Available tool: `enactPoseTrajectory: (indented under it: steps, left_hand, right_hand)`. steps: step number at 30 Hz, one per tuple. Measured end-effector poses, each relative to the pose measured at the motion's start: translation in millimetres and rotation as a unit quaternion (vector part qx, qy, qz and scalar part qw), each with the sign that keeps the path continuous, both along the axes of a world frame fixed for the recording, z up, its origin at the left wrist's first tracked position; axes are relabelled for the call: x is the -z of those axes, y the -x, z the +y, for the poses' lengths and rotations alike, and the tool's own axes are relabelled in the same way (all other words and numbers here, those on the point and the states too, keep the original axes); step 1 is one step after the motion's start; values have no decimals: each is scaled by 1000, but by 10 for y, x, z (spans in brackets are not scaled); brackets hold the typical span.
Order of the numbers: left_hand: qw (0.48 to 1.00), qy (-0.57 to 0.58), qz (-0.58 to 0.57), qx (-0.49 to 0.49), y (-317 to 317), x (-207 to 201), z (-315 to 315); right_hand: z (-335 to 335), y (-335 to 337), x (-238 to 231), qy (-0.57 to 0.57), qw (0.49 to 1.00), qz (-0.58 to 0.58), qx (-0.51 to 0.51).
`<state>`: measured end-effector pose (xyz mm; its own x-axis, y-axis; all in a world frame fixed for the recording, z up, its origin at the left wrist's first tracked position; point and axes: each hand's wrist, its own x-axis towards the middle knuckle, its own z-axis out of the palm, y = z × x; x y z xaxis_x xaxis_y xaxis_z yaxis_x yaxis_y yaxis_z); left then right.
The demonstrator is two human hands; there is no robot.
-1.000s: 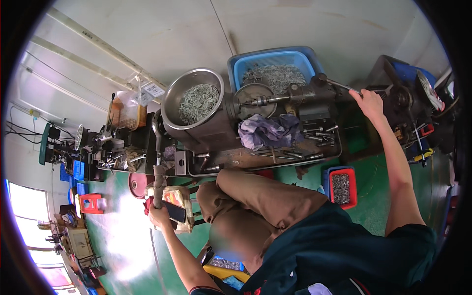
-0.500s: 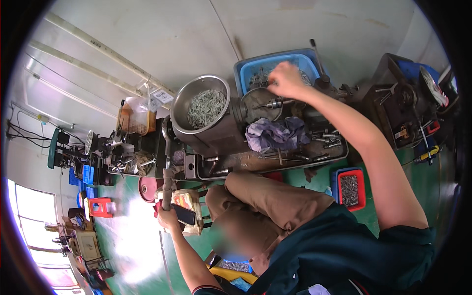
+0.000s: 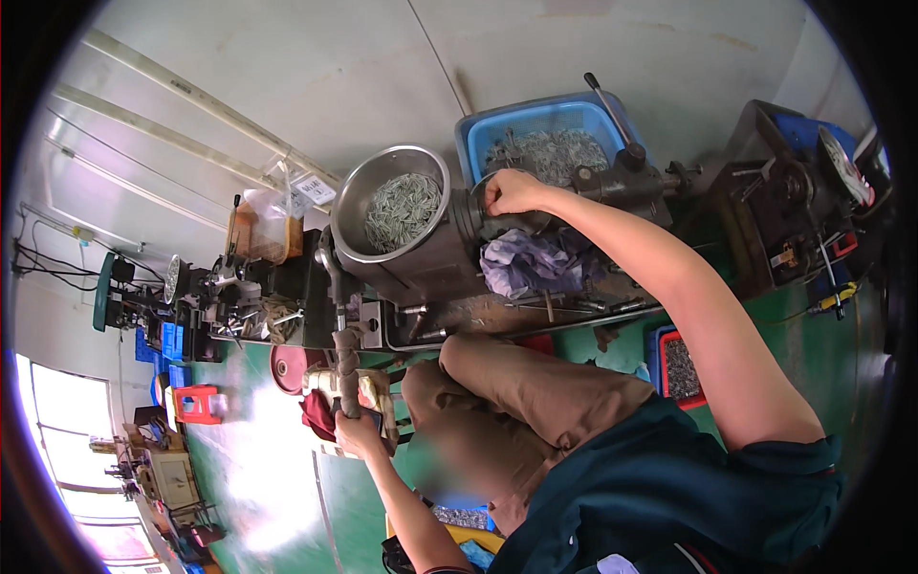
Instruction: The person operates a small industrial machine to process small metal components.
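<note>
My left hand is wrapped around the lower end of a long lever whose grip is bound in brown wrapping. The lever hangs in front of a small lathe's headstock. My right hand is at the spindle end of that lathe, fingers pinched together; whatever they hold is hidden. On the headstock sits a steel bowl with many thin metal pins. Just below my right hand lies a crumpled purple cloth.
Behind the lathe stands a blue basin of metal parts. The tailstock with its lever is to the right, another machine farther right. A red bin of small parts and a red stool stand on the green floor.
My right hand has come down and left from over the blue basin to the spindle end. My left hand has swung the wrapped lever a little to the right. The tailstock lever leans farther left.
</note>
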<state>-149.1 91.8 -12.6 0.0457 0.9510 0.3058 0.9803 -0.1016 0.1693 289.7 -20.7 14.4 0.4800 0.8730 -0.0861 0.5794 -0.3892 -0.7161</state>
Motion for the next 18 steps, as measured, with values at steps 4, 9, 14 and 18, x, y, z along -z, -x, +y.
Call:
enactPoseTrajectory:
  steps: [4,9,14,18]
  left_hand:
    - [999,37,0,-23,-171,-84,-222]
    - [999,30,-9,-14,-125,-21,-200]
    - [1000,19,-8,-12,-137,-17,-206]
    - [1000,3,-5,-11,-129,-12,-204]
  right_hand:
    - [30,-10,-9,-2,1000,11,-17]
    - [33,-63,-149,78,992,-89,-42]
    - [22,-147,-530,106,920,-350,139]
    - [388,-10,-754,-207,856,-457,124]
